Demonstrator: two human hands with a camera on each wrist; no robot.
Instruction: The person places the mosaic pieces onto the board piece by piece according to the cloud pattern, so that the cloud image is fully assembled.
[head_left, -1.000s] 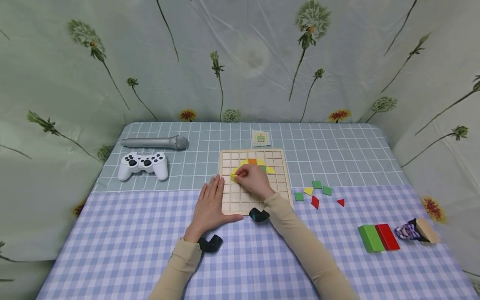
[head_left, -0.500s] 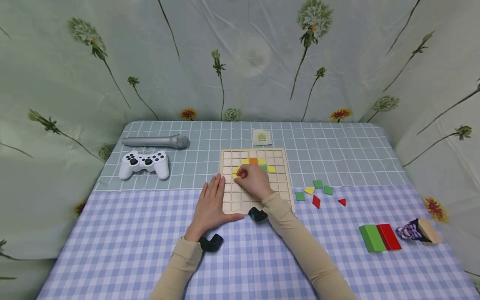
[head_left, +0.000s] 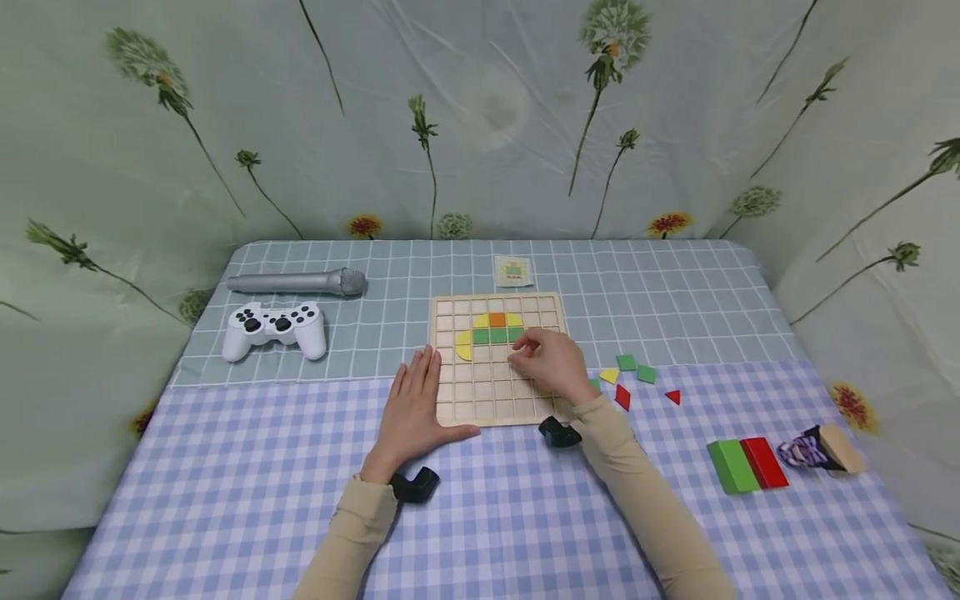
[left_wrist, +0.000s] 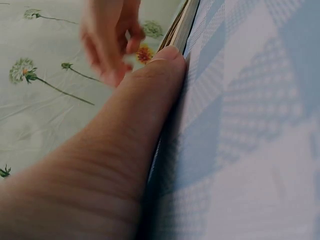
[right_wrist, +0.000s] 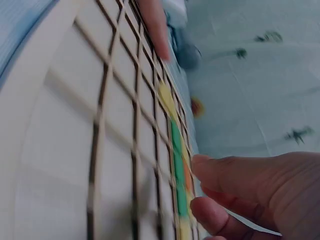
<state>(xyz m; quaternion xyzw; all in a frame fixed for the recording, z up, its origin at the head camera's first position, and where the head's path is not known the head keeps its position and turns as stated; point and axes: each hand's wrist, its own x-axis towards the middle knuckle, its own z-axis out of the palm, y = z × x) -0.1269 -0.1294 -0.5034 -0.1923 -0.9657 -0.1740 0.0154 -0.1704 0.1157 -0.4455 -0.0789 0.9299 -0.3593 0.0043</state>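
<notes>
Filling the grid board (head_left: 495, 392): your left hand (head_left: 411, 408) lies flat, steadying it; your right hand (head_left: 551, 360), fingers curled, hovers over its right side; what it pinches I cannot tell; next, seat a tile squarely

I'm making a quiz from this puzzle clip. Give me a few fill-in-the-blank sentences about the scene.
1. The left hand rests flat against the ____ edge of the wooden grid board.
2. Between the two yellow pieces of the board's top coloured row sits one ____ piece.
3. The microphone lies behind the white ____.

Missing words: left; orange; game controller
</notes>
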